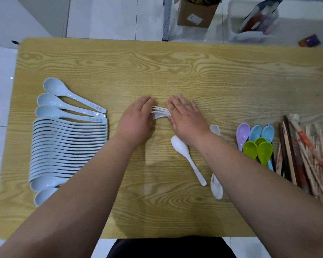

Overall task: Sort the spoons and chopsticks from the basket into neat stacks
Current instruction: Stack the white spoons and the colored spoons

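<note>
A small stack of white spoons lies on the desk between my two hands, and only the middle parts of the handles show in the gap. My left hand lies palm down over one end of the stack, and my right hand lies palm down over the other end. The fingers of both hands are nearly straight and rest on the spoons. They are not curled round them, as far as I can see.

Just near my right wrist there are loose white spoons, which lie apart from each other. To the right of my right hand is a group of coloured spoons, purple, blue and green, and beyond them a pile of chopsticks, many in paper wrappers. Well to the left of my left hand is a long row of pale blue spoons, overlapping one another.

Past the far edge of the desk, a cardboard box and a white bin stand on the floor.
</note>
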`<action>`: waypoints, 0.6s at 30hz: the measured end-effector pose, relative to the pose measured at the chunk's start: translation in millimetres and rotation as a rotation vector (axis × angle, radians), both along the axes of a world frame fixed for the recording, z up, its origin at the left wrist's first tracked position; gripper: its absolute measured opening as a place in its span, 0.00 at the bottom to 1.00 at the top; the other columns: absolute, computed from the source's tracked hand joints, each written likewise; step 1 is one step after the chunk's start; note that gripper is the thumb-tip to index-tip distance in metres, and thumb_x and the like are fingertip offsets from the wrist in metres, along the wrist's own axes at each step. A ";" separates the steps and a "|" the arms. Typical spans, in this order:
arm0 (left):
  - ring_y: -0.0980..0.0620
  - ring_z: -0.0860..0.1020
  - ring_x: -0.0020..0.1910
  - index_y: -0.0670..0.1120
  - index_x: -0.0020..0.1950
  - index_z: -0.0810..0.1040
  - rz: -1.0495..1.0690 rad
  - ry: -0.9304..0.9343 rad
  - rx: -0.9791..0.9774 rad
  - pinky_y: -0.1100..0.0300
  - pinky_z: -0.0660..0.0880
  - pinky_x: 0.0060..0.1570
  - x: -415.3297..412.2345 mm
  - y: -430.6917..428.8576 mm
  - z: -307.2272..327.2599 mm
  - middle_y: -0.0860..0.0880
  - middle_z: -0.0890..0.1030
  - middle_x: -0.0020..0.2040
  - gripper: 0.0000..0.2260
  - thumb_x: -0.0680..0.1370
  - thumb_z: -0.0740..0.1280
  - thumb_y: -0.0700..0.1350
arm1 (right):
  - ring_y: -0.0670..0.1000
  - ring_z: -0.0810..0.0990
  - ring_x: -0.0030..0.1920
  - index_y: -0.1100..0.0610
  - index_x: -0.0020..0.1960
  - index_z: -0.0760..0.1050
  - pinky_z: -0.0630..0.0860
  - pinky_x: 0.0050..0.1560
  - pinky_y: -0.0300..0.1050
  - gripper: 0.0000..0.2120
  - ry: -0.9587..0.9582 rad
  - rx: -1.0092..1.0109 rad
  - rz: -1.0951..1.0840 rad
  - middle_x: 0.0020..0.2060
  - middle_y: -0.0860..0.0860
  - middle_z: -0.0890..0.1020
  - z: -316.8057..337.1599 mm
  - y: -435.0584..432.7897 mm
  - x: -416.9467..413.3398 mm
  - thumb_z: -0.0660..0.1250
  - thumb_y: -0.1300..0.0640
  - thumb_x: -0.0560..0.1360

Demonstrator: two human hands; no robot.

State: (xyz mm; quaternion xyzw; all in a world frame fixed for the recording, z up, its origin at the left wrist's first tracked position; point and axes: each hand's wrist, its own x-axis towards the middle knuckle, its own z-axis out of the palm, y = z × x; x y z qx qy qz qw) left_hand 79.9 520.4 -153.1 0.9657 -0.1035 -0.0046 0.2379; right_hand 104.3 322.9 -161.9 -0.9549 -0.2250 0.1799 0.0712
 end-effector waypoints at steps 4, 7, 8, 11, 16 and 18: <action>0.33 0.79 0.59 0.32 0.66 0.76 -0.004 -0.041 0.041 0.43 0.75 0.61 -5.5 1.6 -2.2 0.33 0.79 0.62 0.22 0.72 0.70 0.33 | 0.52 0.42 0.81 0.54 0.82 0.48 0.41 0.79 0.55 0.27 0.003 -0.027 0.011 0.82 0.49 0.48 4.8 -1.2 0.4 0.46 0.47 0.86; 0.32 0.76 0.64 0.32 0.70 0.73 0.007 -0.037 0.056 0.42 0.72 0.65 -8.5 4.4 -3.0 0.33 0.77 0.65 0.24 0.74 0.69 0.33 | 0.52 0.42 0.81 0.54 0.82 0.48 0.42 0.80 0.54 0.28 0.018 -0.028 0.002 0.82 0.49 0.48 7.8 -0.1 0.7 0.48 0.46 0.86; 0.32 0.74 0.67 0.33 0.71 0.71 0.010 -0.037 0.067 0.42 0.70 0.67 -9.4 4.5 -2.5 0.32 0.75 0.67 0.25 0.75 0.69 0.34 | 0.52 0.42 0.81 0.54 0.82 0.48 0.42 0.80 0.54 0.28 0.020 -0.025 -0.005 0.82 0.50 0.49 9.2 0.1 0.4 0.48 0.45 0.85; 0.34 0.64 0.75 0.35 0.76 0.65 0.009 -0.015 0.126 0.42 0.60 0.75 -12.5 4.9 2.4 0.34 0.68 0.75 0.27 0.78 0.66 0.37 | 0.54 0.44 0.81 0.55 0.82 0.50 0.44 0.80 0.52 0.30 0.003 0.017 -0.034 0.82 0.52 0.51 17.1 -0.3 -7.2 0.51 0.44 0.85; 0.35 0.62 0.77 0.40 0.78 0.65 -0.057 0.002 0.165 0.38 0.58 0.75 -39.8 1.5 23.8 0.38 0.66 0.77 0.27 0.78 0.65 0.41 | 0.57 0.49 0.81 0.57 0.81 0.53 0.48 0.79 0.53 0.31 -0.027 0.077 -0.076 0.80 0.55 0.57 37.0 -10.7 -47.2 0.58 0.49 0.83; 0.35 0.68 0.73 0.40 0.75 0.70 -0.078 -0.030 0.142 0.37 0.64 0.71 -54.9 -3.7 32.7 0.40 0.72 0.73 0.27 0.76 0.67 0.41 | 0.58 0.53 0.80 0.58 0.80 0.57 0.52 0.78 0.54 0.30 -0.026 0.091 -0.104 0.79 0.56 0.61 45.3 -16.7 -66.8 0.60 0.51 0.81</action>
